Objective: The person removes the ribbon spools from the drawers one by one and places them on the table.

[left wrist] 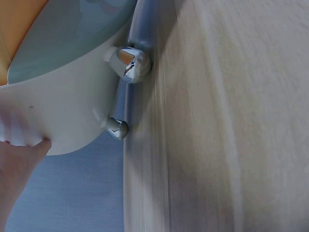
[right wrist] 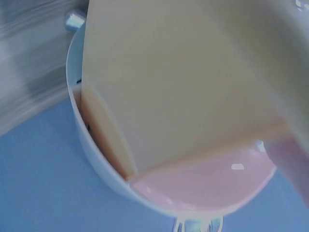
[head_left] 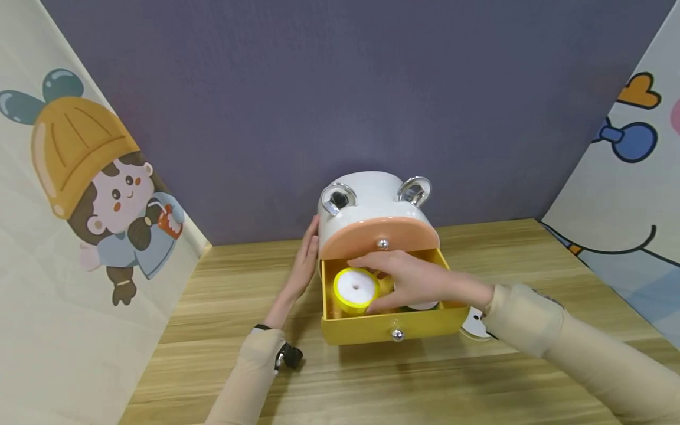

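A white desktop drawer box [head_left: 366,195] with silver ears stands on the table, its yellow drawer [head_left: 361,332] pulled out. In the head view my right hand [head_left: 411,280] reaches into the drawer and holds a yellow round container with a white top [head_left: 356,287], thumb at the front and fingers behind. A small hole marks the middle of the white top. My left hand [head_left: 305,260] rests with extended fingers against the box's left side; its fingertips touch the white wall [left wrist: 63,116] in the left wrist view. Another round white thing [head_left: 423,306] lies partly hidden under my right hand.
Above the open drawer is a pink drawer front [head_left: 379,233] with a silver knob. The wooden table [head_left: 255,265] meets a dark wall [head_left: 265,118] behind. A white piece with black dots [head_left: 474,323] shows right of the drawer. Silver feet [left wrist: 137,65] support the box.
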Demonstrator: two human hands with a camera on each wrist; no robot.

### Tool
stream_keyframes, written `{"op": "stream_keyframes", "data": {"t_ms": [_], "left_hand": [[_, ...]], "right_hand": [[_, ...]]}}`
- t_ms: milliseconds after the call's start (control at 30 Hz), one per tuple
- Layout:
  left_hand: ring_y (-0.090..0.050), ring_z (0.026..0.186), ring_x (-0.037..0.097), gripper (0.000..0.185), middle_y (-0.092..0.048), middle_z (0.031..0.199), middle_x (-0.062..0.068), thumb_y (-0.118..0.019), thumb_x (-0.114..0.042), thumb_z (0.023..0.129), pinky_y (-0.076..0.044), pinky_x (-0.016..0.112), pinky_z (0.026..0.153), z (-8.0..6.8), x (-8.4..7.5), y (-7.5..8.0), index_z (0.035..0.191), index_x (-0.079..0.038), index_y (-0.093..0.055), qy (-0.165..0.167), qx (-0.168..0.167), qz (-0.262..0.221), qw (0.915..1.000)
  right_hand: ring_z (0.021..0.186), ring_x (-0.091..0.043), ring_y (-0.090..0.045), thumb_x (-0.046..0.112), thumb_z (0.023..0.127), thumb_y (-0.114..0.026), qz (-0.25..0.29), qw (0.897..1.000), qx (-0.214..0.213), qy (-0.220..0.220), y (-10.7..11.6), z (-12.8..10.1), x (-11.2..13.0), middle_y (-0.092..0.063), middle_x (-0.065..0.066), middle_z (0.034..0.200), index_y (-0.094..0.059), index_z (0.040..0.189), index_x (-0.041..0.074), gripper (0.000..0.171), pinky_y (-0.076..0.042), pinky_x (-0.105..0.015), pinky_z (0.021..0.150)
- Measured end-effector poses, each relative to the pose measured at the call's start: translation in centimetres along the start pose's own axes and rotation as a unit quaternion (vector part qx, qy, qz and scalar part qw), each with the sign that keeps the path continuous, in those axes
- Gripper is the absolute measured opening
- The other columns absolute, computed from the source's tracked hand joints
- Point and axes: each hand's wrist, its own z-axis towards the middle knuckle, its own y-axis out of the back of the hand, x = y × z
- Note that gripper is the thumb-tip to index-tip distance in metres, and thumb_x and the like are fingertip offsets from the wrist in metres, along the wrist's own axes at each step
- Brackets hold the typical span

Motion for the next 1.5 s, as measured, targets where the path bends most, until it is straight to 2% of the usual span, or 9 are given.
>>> {"op": "stream_keyframes", "data": {"t_ms": [200, 333, 500, 633, 800, 1000, 1267, 1367, 1500], "left_hand": [[-0.006, 0.157, 0.027, 0.052, -0.006, 0.169, 0.012, -0.027, -0.019, 0.11, -0.009, 0.05, 0.128, 0.2, 0.2, -0.1, 0.16, -0.015, -0.017, -0.006, -0.004, 0.003, 1.0], [-0.006, 0.157, 0.026, 0.052, -0.005, 0.169, 0.011, -0.027, -0.02, 0.11, -0.009, 0.05, 0.128, 0.2, 0.2, -0.1, 0.16, -0.015, -0.016, -0.005, -0.003, 0.002, 1.0], [-0.005, 0.157, 0.027, 0.052, -0.005, 0.169, 0.009, -0.027, -0.02, 0.11, -0.009, 0.051, 0.128, 0.1, 0.2, -0.2, 0.16, -0.016, -0.016, 0.0, -0.005, -0.003, 1.0], [-0.006, 0.157, 0.026, 0.052, -0.005, 0.169, 0.009, -0.026, -0.021, 0.11, -0.009, 0.05, 0.128, 0.0, 0.4, -0.2, 0.161, -0.016, -0.016, 0.003, -0.006, -0.002, 1.0], [-0.006, 0.157, 0.026, 0.052, -0.004, 0.169, 0.01, -0.027, -0.021, 0.11, -0.01, 0.05, 0.128, 0.0, 0.5, -0.2, 0.16, -0.017, -0.016, 0.003, -0.005, -0.006, 1.0], [-0.007, 0.157, 0.027, 0.051, -0.005, 0.169, 0.013, -0.026, -0.019, 0.11, -0.009, 0.049, 0.128, 0.0, 0.3, -0.3, 0.16, -0.014, -0.016, 0.0, -0.008, -0.004, 1.0], [-0.007, 0.157, 0.027, 0.052, -0.006, 0.169, 0.013, -0.026, -0.02, 0.11, -0.009, 0.049, 0.128, -0.1, 0.3, -0.3, 0.16, -0.015, -0.016, 0.004, -0.01, -0.003, 0.9999], [-0.007, 0.157, 0.027, 0.052, -0.006, 0.169, 0.012, -0.026, -0.02, 0.11, -0.009, 0.049, 0.128, -0.1, 0.3, -0.3, 0.16, -0.015, -0.016, 0.003, -0.009, -0.005, 0.9999], [-0.007, 0.156, 0.029, 0.052, -0.006, 0.169, 0.013, -0.026, -0.018, 0.11, -0.009, 0.051, 0.128, 0.0, 0.6, -0.3, 0.16, -0.013, -0.016, -0.004, -0.013, -0.007, 0.9999]], "right_hand": [[0.094, -0.009, -0.063, 0.031, 0.074, -0.088, 0.0, 0.999, -0.037, -0.032, 1.5, -1.3, 0.2, -0.067, -0.005, 0.125, -0.056, 0.137, 0.002, 0.076, -0.056, -0.028, 0.08], [0.099, -0.009, -0.063, 0.028, 0.074, -0.088, 0.003, 0.997, -0.058, -0.048, 2.3, -2.5, 0.1, -0.066, -0.007, 0.129, -0.057, 0.136, 0.001, 0.074, -0.058, -0.029, 0.083], [0.102, -0.009, -0.062, 0.028, 0.076, -0.086, 0.009, 0.995, -0.072, -0.074, 3.5, -4.6, -0.1, -0.061, -0.003, 0.137, -0.054, 0.14, 0.005, 0.074, -0.057, -0.029, 0.085], [0.103, -0.011, -0.065, 0.023, 0.077, -0.086, 0.013, 0.992, -0.079, -0.098, 4.1, -6.3, -0.5, -0.063, -0.003, 0.133, -0.055, 0.139, 0.007, 0.071, -0.059, -0.029, 0.084], [0.1, -0.012, -0.068, 0.016, 0.075, -0.087, 0.003, 0.99, -0.104, -0.091, 4.5, -8.1, -1.2, -0.066, -0.008, 0.127, -0.059, 0.133, 0.004, 0.065, -0.061, -0.027, 0.08], [0.101, -0.006, -0.066, 0.023, 0.074, -0.088, -0.019, 0.985, -0.128, -0.11, 5.4, -10.4, -1.7, -0.067, -0.004, 0.127, -0.061, 0.133, 0.013, 0.066, -0.06, -0.025, 0.081], [0.1, 0.009, -0.059, 0.022, 0.069, -0.091, -0.043, 0.974, -0.148, -0.164, 5.7, -14.1, -3.1, -0.067, -0.01, 0.125, -0.061, 0.133, 0.01, 0.072, -0.06, -0.024, 0.076], [0.1, 0.013, -0.056, 0.02, 0.07, -0.09, -0.039, 0.969, -0.156, -0.189, 5.5, -15.4, -3.6, -0.066, -0.004, 0.126, -0.061, 0.133, 0.011, 0.07, -0.059, -0.02, 0.077], [0.1, 0.016, -0.055, 0.018, 0.074, -0.088, -0.018, 0.962, -0.166, -0.216, 5.2, -17.2, -4.3, -0.059, 0.019, 0.128, -0.06, 0.134, 0.015, 0.067, -0.056, -0.014, 0.077]]}}
